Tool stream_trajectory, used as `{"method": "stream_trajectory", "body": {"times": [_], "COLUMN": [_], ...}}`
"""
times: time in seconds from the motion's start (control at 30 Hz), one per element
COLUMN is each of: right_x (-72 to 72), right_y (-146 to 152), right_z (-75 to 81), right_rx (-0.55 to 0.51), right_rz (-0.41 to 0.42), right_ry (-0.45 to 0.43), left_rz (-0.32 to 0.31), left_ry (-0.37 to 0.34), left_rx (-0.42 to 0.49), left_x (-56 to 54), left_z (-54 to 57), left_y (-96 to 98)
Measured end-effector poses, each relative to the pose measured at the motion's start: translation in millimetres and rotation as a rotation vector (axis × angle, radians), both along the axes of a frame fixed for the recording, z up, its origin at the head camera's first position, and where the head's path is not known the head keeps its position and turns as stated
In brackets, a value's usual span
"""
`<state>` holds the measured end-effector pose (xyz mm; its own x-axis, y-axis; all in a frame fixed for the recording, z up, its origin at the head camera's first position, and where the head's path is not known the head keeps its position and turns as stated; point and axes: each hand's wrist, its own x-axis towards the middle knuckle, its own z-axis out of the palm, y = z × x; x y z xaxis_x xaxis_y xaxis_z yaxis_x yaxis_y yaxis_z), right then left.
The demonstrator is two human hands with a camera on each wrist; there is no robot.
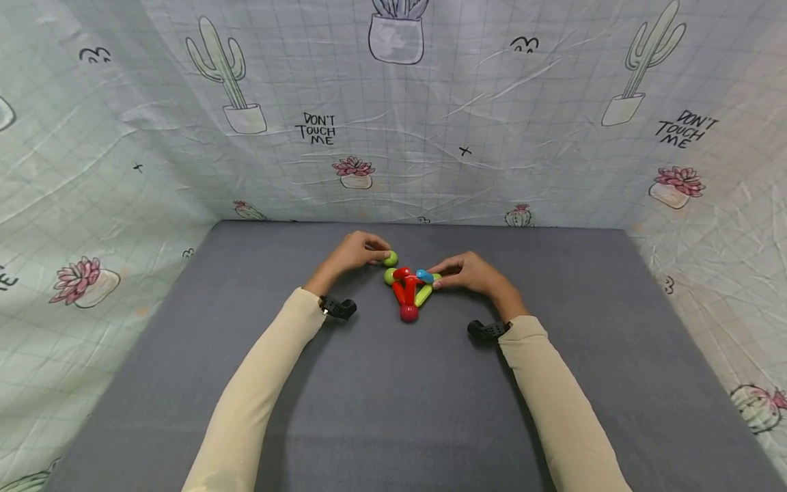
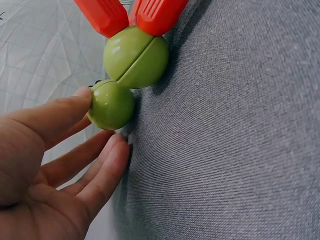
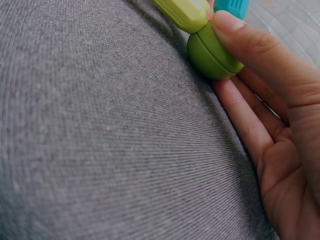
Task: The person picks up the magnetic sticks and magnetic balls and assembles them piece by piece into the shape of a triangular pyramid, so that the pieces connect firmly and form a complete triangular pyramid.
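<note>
A small structure of magnetic-looking balls and rods lies on the table, with a red ball (image 1: 408,313) at its near corner. Red rods (image 1: 410,290), a blue rod (image 1: 425,276) and a yellow-green rod (image 1: 423,295) run between its corners. My left hand (image 1: 359,250) pinches a loose-ended green ball (image 2: 111,105), which appears to touch the structure's left green ball (image 2: 136,57). At the opposite corner, my right hand (image 1: 470,271) holds another green ball (image 3: 212,54) between thumb and fingers. The structure's far side is partly hidden.
A grey cloth-covered table (image 1: 393,396) spreads around the structure. Behind it and at both sides hangs a pale curtain (image 1: 418,178) printed with cacti. Black wrist straps (image 1: 338,307) sit below the sleeves.
</note>
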<state>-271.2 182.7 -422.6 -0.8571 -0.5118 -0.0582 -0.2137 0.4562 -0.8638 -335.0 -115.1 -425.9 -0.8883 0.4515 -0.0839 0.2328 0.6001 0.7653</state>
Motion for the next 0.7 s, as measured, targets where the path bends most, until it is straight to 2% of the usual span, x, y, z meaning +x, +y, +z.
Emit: {"method": "stream_trajectory", "body": {"times": [0.33, 0.53, 0.7], "right_x": [0.0, -0.7, -1.3], "right_y": [0.3, 1.1, 1.2], "right_z": [0.7, 0.0, -1.1], "right_rx": [0.004, 0.001, 0.003], "right_rz": [0.003, 0.009, 0.002], "right_ry": [-0.003, -0.001, -0.001], "left_rz": [-0.111, -0.175, -0.188], "left_ry": [-0.052, -0.020, -0.017], "left_rx": [0.024, -0.024, -0.022], "left_x": [-1.6, -3.6, -4.7], "left_z": [4.1, 4.4, 3.1], "left_y": [-3.4, -4.9, -5.8]}}
